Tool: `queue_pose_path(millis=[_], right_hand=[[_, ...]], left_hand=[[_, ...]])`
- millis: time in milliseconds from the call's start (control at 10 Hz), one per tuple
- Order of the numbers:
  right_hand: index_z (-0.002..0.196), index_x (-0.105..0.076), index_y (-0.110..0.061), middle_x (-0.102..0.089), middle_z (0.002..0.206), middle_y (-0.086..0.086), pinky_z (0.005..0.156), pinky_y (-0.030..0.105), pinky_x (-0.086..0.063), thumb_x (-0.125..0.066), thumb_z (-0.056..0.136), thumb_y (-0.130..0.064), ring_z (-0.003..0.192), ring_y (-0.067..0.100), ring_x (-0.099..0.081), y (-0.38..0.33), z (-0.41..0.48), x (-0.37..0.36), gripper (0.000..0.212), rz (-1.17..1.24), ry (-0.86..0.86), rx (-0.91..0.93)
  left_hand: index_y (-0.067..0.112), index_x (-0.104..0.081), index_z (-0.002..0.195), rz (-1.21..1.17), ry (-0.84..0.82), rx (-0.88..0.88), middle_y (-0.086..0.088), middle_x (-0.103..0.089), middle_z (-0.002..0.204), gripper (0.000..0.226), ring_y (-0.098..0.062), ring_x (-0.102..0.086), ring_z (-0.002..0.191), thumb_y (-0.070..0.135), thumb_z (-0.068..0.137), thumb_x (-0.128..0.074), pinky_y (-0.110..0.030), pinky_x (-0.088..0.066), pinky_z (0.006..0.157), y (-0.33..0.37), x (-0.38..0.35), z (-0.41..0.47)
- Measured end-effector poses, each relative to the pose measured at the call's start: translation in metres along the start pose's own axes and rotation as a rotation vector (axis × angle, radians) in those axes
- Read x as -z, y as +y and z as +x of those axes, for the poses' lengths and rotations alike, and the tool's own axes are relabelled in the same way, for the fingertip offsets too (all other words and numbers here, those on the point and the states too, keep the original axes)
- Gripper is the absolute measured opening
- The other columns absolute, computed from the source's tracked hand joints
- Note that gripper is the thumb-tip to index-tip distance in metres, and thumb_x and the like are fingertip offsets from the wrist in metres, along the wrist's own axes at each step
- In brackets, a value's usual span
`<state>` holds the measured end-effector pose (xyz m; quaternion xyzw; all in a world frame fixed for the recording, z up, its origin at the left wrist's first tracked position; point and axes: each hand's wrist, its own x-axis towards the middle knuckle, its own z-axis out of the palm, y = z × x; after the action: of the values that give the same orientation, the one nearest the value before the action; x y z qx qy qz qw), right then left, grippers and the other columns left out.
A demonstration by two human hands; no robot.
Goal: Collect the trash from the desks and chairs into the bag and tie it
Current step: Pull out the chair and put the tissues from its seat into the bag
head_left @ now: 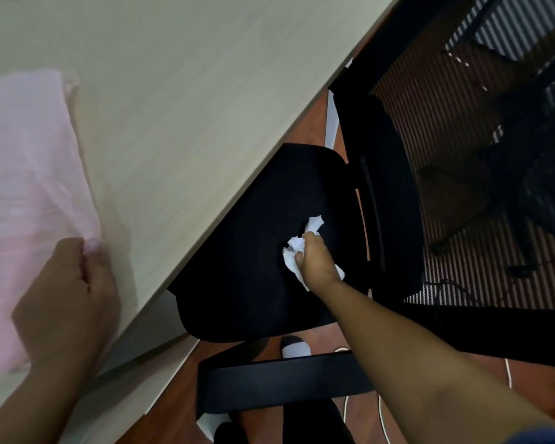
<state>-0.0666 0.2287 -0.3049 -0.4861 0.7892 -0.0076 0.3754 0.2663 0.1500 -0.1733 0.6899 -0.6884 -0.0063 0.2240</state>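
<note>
a pale wooden desk (pixel 205 91) is filling the upper left, and a pink bag (pixel 23 187), blurred, is lying over its left part. just beside the desk's front edge a black chair seat (pixel 237 251) is carrying crumpled white paper (pixel 290 259) toward its back edge. underneath, a reddish-brown floor (pixel 311 133) is showing, with white cables (pixel 382 418) trailing across it.

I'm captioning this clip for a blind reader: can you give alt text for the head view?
The right hand grips crumpled white paper at a black office chair seat, while the left hand holds a thin pink plastic bag on the pale wooden desk.
</note>
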Motion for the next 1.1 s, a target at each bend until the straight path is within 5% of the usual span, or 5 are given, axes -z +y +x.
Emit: queue_pose_path(millis=[100, 300, 800, 1000, 1100], right_hand=[[0.116, -0.053, -0.017, -0.059, 0.108, -0.003, 0.092, 0.033, -0.043, -0.047, 0.093, -0.021, 0.102, 0.018, -0.056, -0.031, -0.034, 0.031, 0.024, 0.185, 0.114, -0.195], [0.124, -0.045, 0.001, -0.05, 0.123, 0.021, 0.09, 0.04, -0.043, -0.054, 0.093, -0.01, 0.11, 0.036, -0.051, -0.076, -0.081, 0.073, 0.034, 0.212, 0.296, 0.135], [0.096, -0.045, -0.024, -0.044, 0.094, -0.017, 0.072, 0.003, -0.035, -0.048, 0.081, -0.015, 0.087, -0.011, -0.047, -0.395, -0.204, 0.124, 0.018, 0.759, 0.406, 0.947], [0.095, -0.049, -0.021, -0.049, 0.091, -0.009, 0.074, 0.018, -0.04, -0.05, 0.084, -0.013, 0.085, 0.013, -0.048, -0.467, -0.232, 0.042, 0.014, 0.725, 0.328, 1.053], [0.105, -0.053, -0.028, -0.054, 0.095, -0.015, 0.071, 0.012, -0.034, -0.045, 0.089, -0.025, 0.09, 0.02, -0.05, -0.502, -0.227, 0.023, 0.018, 0.333, 0.117, 1.026]], left_hand=[[0.025, -0.033, 0.08, 0.049, -0.099, 0.054, 0.009, -0.033, 0.054, 0.029, -0.024, -0.033, 0.047, 0.045, 0.101, -0.028, -0.03, -0.024, 0.048, 0.022, 0.016, -0.005], [0.021, -0.026, 0.068, -0.198, -0.22, 0.181, -0.006, -0.037, 0.056, 0.032, -0.031, -0.038, 0.052, 0.029, 0.094, -0.042, -0.036, -0.028, 0.05, 0.049, 0.07, 0.009], [0.019, -0.03, 0.069, -0.502, 0.151, 0.29, 0.008, -0.034, 0.055, 0.032, -0.012, -0.028, 0.051, 0.034, 0.094, -0.042, -0.035, -0.026, 0.052, -0.01, 0.286, 0.065], [0.017, -0.049, 0.079, -0.575, 0.236, 0.309, 0.004, -0.052, 0.065, 0.028, -0.006, -0.042, 0.053, 0.032, 0.1, -0.04, -0.028, -0.037, 0.054, -0.043, 0.323, 0.06], [0.021, -0.048, 0.077, -0.562, 0.26, 0.273, 0.006, -0.052, 0.064, 0.028, -0.005, -0.042, 0.051, 0.033, 0.101, -0.039, -0.021, -0.037, 0.049, -0.063, 0.338, 0.056]])
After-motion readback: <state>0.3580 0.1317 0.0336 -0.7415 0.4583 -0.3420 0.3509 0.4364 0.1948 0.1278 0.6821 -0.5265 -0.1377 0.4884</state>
